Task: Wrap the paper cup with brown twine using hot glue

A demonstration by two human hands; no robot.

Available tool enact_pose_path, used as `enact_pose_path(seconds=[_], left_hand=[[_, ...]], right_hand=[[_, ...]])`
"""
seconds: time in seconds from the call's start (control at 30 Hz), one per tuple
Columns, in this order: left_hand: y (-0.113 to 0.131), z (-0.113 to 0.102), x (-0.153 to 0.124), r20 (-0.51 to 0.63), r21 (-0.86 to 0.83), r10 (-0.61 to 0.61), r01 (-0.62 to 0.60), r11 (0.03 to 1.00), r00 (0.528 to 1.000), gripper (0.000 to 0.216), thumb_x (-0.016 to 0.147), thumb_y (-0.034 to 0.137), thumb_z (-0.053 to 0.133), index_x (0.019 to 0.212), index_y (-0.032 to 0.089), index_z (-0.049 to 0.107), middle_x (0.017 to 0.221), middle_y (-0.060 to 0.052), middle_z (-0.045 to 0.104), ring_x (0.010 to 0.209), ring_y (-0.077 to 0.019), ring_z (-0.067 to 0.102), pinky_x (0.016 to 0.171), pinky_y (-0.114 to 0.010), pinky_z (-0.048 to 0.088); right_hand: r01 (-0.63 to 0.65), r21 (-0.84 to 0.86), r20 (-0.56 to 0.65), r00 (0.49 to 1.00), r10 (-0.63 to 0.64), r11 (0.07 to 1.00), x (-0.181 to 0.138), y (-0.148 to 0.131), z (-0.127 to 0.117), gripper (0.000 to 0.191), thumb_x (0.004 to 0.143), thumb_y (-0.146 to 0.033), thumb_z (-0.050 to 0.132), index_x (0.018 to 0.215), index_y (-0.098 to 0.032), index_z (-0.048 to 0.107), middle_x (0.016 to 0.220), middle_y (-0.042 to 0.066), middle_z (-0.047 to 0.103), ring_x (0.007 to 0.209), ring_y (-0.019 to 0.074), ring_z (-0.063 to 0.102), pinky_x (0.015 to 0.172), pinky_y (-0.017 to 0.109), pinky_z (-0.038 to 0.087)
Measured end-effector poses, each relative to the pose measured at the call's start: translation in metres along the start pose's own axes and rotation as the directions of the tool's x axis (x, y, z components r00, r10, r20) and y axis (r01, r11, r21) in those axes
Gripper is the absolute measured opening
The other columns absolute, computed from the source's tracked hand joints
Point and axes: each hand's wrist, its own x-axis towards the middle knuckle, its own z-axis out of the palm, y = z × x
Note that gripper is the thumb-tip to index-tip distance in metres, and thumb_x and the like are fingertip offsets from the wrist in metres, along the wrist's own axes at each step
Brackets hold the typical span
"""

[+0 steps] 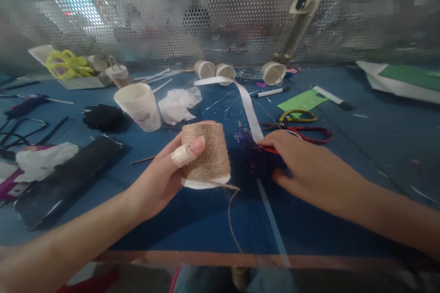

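Note:
My left hand (161,178) is closed around an upside-down paper cup wrapped in brown jute twine (206,153); a bandage sits on the thumb. A loose end of twine (233,210) hangs from the cup's white rim toward the table's front edge. My right hand (299,165) lies palm down on a dark purple object (249,144) with a red part at the fingertips; its fingers are curled over it. A white ribbon strip (249,110) runs from that object toward the back.
On the blue table (378,146) lie red-handled scissors (309,133), yellow-handled scissors (297,115), green paper (302,100), a stack of paper cups (139,105), crumpled white tissue (178,105), a black case (68,174) and yellow scissors (65,65). Perforated metal mesh (220,18) closes the back.

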Motion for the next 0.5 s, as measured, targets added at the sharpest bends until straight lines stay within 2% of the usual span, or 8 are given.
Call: enact_pose_path(seconds=[0.07,0.17,0.23,0.3,0.4,0.5], left_hand=[[0.0,-0.001,0.0,-0.002,0.008,0.003,-0.003,1.0,1.0,0.058,0.09,0.055,0.082,0.14,0.026,0.074,0.134,-0.011,0.079,0.132,-0.0413,0.072,0.102,-0.049,0.065],[0.003,-0.001,0.001,-0.043,0.004,0.013,-0.013,1.0,0.999,0.054,0.09,0.053,0.083,0.137,0.028,0.074,0.131,-0.009,0.08,0.127,-0.0383,0.074,0.096,-0.043,0.067],[0.005,0.001,0.0,-0.078,-0.002,0.01,-0.01,1.0,0.997,0.052,0.088,0.052,0.085,0.133,0.028,0.076,0.126,-0.008,0.08,0.124,-0.0365,0.076,0.092,-0.04,0.067],[0.007,0.002,0.0,-0.085,-0.014,0.008,-0.009,1.0,0.996,0.05,0.088,0.052,0.085,0.13,0.026,0.077,0.125,-0.008,0.081,0.124,-0.0364,0.076,0.092,-0.04,0.067],[0.007,0.003,0.0,-0.059,-0.031,0.015,-0.017,0.999,0.998,0.043,0.092,0.05,0.081,0.127,0.024,0.078,0.122,-0.008,0.082,0.121,-0.0357,0.076,0.094,-0.041,0.067],[0.005,0.002,0.001,-0.041,-0.055,0.043,-0.045,0.997,0.998,0.04,0.094,0.049,0.081,0.123,0.022,0.08,0.113,-0.007,0.083,0.107,-0.03,0.079,0.088,-0.037,0.067]], right_hand=[[-0.088,0.078,-0.045,0.995,0.091,0.993,0.0,0.002,-0.001,0.03,0.083,-0.018,0.061,0.113,-0.021,0.063,0.112,0.013,0.075,0.088,0.0305,0.074,0.064,0.038,0.049],[-0.159,0.201,-0.151,0.97,0.191,0.967,0.002,0.002,-0.008,0.02,0.09,-0.024,0.065,0.109,-0.024,0.058,0.111,0.01,0.075,0.087,0.0257,0.071,0.069,0.036,0.05],[-0.167,0.297,-0.199,0.952,0.232,0.94,0.004,-0.003,-0.015,0.009,0.099,-0.028,0.064,0.104,-0.026,0.057,0.101,0.006,0.073,0.084,0.0224,0.069,0.073,0.036,0.052],[-0.138,0.432,-0.228,0.94,0.255,0.892,0.004,-0.011,-0.021,0.011,0.103,-0.033,0.066,0.097,-0.027,0.058,0.092,0.002,0.069,0.083,0.0213,0.067,0.078,0.037,0.054],[-0.054,0.577,-0.227,0.948,0.224,0.815,0.001,-0.023,-0.025,0.011,0.101,-0.027,0.07,0.095,-0.03,0.061,0.089,-0.001,0.067,0.084,0.0197,0.067,0.082,0.037,0.054],[0.058,0.677,-0.145,0.988,0.056,0.733,-0.006,-0.027,-0.022,0.017,0.098,-0.019,0.069,0.091,-0.031,0.06,0.087,-0.003,0.066,0.073,0.0158,0.064,0.068,0.034,0.05]])
